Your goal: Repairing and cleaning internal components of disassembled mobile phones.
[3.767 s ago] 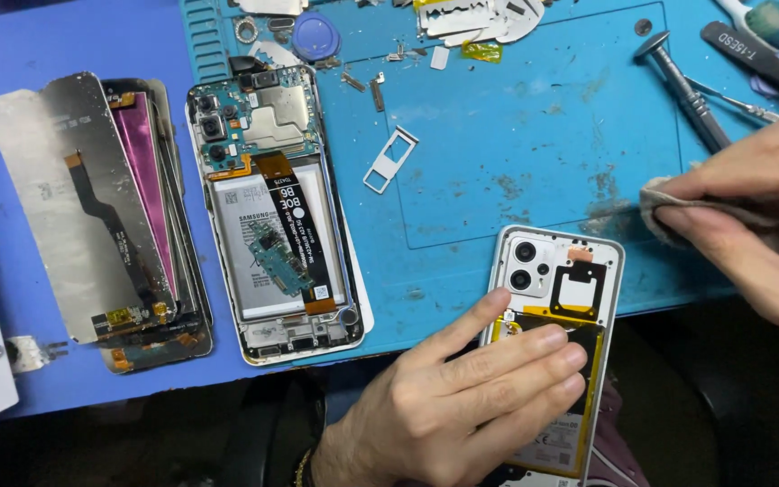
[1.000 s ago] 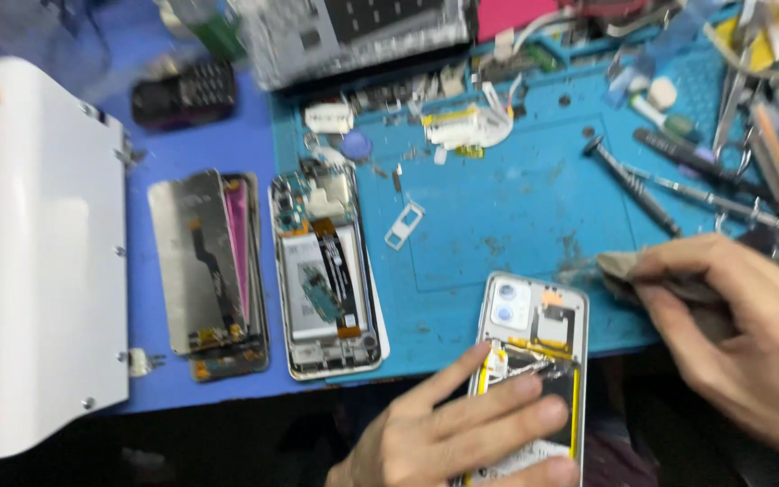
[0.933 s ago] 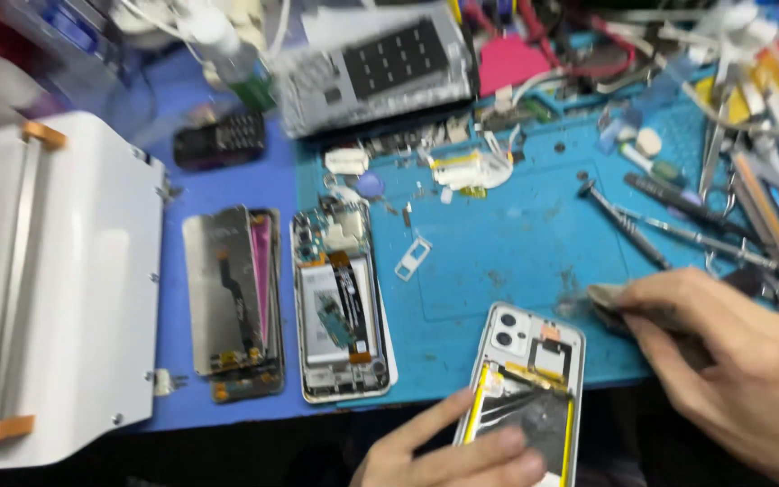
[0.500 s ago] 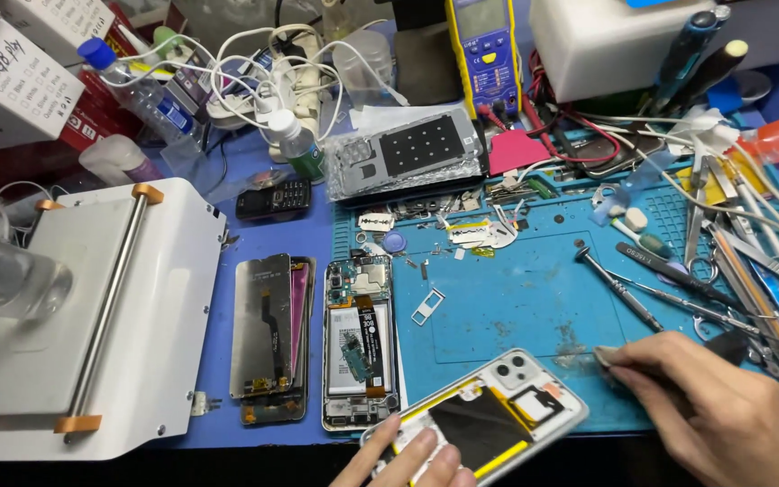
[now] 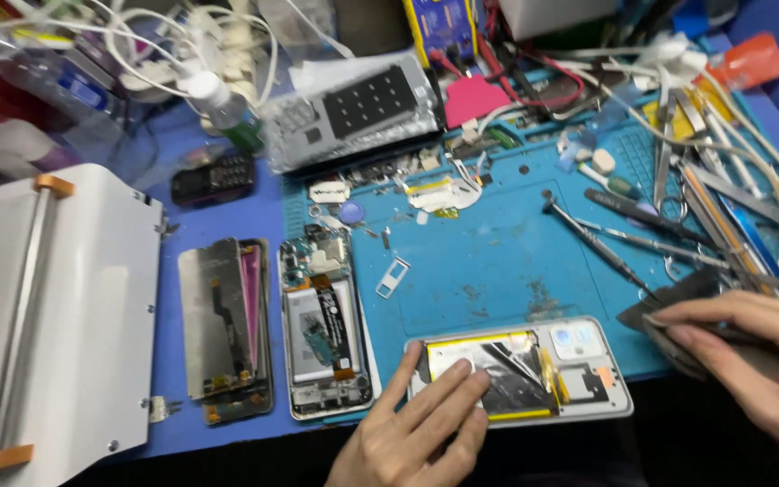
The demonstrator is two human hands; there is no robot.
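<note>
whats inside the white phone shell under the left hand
Inside the white phone back shell lies a silver foil battery with yellow edging and a black part by the camera cutouts. The left hand hides the battery's left end.

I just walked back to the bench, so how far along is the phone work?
Done: one phone lies opened on the mat, its screen panels set beside it. In hand: the left hand presses on the white back cover, which has foil and yellow tape inside; the right hand holds a dark cloth. Left: both halves remain apart.
</note>
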